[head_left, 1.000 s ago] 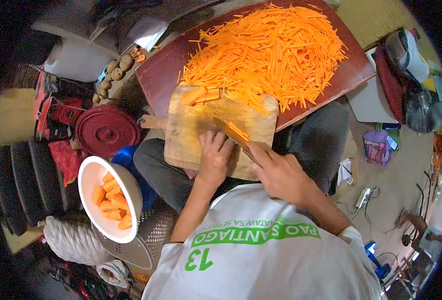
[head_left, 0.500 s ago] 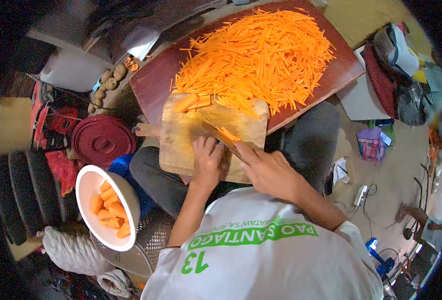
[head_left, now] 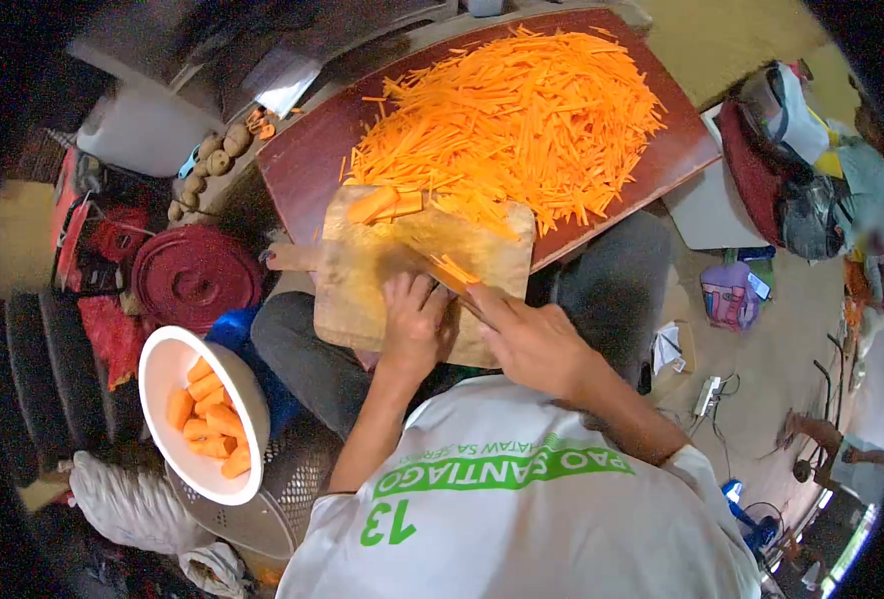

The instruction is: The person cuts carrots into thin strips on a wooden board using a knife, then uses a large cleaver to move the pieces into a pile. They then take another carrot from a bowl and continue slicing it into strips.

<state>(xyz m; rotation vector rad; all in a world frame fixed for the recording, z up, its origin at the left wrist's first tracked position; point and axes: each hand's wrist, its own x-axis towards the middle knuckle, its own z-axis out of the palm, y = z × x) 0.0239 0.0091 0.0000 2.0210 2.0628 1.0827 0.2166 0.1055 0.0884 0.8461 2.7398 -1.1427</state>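
On the wooden cutting board [head_left: 352, 304], my right hand [head_left: 537, 339] is closed round the handle of a kitchen knife [head_left: 449, 281]. Its blade points up and to the left, with a few cut carrot strips [head_left: 454, 268] along its far side. Close beside the blade, my left hand [head_left: 414, 311] presses curled fingers down on the board; whatever lies beneath them is hidden. Thick carrot slices [head_left: 386, 205] rest at the board's far left corner. Past the board, a large heap of carrot sticks [head_left: 522, 120] covers much of the dark red tabletop [head_left: 307, 170].
A white bowl [head_left: 152, 399] with peeled carrot chunks [head_left: 212, 419] stands at my left, over a perforated basket [head_left: 292, 479]. Beyond it are a dark red lid [head_left: 197, 280] and several potatoes [head_left: 218, 162]. A power strip [head_left: 708, 396] lies on the floor at right.
The view has shifted slightly, so the bowl and lid appear farther left. Both hands keep nearly the same place on the board, and the knife remains in my right hand.
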